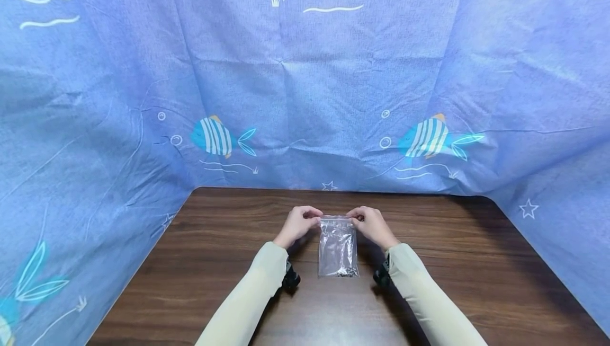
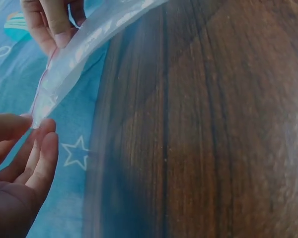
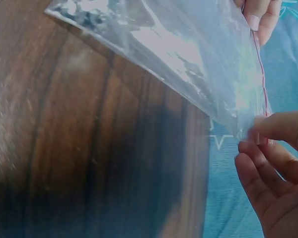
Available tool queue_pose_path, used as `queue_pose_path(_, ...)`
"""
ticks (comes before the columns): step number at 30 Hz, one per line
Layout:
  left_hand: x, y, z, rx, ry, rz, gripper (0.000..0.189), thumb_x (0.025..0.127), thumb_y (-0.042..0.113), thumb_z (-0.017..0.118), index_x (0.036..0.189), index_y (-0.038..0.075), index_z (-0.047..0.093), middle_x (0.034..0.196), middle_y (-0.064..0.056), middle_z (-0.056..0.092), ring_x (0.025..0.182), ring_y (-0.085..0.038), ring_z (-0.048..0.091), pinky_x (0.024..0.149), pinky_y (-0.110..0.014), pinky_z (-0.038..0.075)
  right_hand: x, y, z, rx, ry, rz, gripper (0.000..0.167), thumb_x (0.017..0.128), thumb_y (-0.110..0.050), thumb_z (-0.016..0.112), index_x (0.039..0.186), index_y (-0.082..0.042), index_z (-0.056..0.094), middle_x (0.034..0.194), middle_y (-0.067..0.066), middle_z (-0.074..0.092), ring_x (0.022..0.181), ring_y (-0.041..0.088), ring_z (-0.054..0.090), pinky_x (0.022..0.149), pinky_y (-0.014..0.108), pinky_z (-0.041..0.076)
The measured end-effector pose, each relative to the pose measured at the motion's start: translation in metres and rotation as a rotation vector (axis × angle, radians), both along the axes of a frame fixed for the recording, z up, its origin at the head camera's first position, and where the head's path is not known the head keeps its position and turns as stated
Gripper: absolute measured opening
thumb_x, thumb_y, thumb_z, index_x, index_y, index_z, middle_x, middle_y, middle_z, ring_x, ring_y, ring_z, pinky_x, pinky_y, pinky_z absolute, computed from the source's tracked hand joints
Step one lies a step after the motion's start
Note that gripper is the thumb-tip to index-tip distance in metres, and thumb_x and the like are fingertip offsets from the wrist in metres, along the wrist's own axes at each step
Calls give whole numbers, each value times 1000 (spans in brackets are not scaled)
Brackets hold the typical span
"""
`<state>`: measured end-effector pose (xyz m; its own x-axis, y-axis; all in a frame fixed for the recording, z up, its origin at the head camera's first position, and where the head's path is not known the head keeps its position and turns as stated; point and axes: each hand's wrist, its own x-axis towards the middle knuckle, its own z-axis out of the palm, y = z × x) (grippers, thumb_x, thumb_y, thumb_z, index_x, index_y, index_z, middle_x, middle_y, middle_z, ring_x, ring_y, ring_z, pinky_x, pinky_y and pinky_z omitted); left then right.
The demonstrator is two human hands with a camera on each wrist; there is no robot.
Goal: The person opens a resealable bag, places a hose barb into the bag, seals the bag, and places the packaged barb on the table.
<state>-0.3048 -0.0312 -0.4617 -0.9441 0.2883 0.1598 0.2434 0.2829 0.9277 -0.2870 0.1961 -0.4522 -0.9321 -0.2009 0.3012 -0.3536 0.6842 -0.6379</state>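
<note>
A clear plastic zip bag (image 1: 337, 248) hangs between both hands, its zip edge at the top. Small dark pieces (image 3: 89, 15) lie in its bottom corner; their kind is too small to tell. The left hand (image 1: 301, 222) pinches one top corner of the bag between thumb and fingers. At the opposite top corner, the right hand (image 1: 370, 224) pinches the bag in the same manner. A red line runs along the zip in both wrist views. Whether the zip is fastened cannot be made out.
The brown wooden table (image 1: 229, 240) lies beneath the hands. Blue cloth (image 1: 324, 97) printed with fish surrounds it at the back and sides. A dark wrist camera (image 1: 290, 278) sits under the left sleeve, another wrist camera (image 1: 382, 274) under the right.
</note>
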Motion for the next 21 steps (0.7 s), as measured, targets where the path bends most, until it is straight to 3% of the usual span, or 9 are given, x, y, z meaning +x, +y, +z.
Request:
queue_pose_path(6,-1,-1,-3,-16,-84,-46,28,94,2,56,118,-11,62,114,-25,65,93,-34,68,81,-33,56,1,0,-4,-1,-60,-21,20,88,-5,64,106,0,71,102,15,72,88,24,66,76,36,51)
queue_pose_path(12,0,-4,-5,-57,-130,-109,40,97,8,53,133,-9,50,123,-25,60,101,-33,65,84,-37,54,2,4,-8,-4,-148,-1,31,95,-17,59,119,1,65,116,18,67,108,34,62,94,49,46)
queue_pose_path(17,2,-7,-4,-183,-51,-136,42,100,17,50,136,-3,50,132,-21,57,118,-33,57,98,-44,46,2,9,-11,-18,-253,57,46,102,-26,47,140,0,47,138,21,52,128,40,47,107,53,34)
queue_pose_path(21,3,-9,-2,-286,51,-71,44,102,27,46,141,9,48,144,-16,47,134,-35,42,110,-50,32,6,13,-7,-30,-332,76,57,104,-38,39,151,-8,28,151,19,35,137,42,34,112,56,25)
